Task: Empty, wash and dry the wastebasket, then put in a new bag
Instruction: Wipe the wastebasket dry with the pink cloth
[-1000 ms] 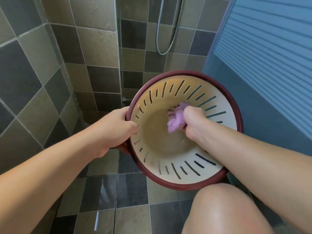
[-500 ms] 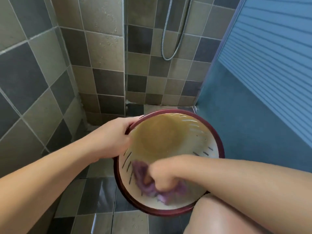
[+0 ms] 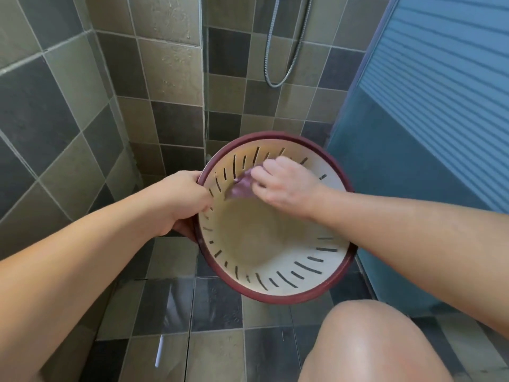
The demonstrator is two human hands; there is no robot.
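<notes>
Round wastebasket with a dark red rim, held up over the tiled floor, open side facing up. Left hand on the left rim, fingers curled tight over the edge. Right hand inside, fingers bent, pinching a purple cloth against the slotted far wall.

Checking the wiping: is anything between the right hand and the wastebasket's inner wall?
Only the purple cloth, which the right hand holds against the far inner wall of the wastebasket. Nothing else visible lies inside. The left hand grips the rim.
</notes>
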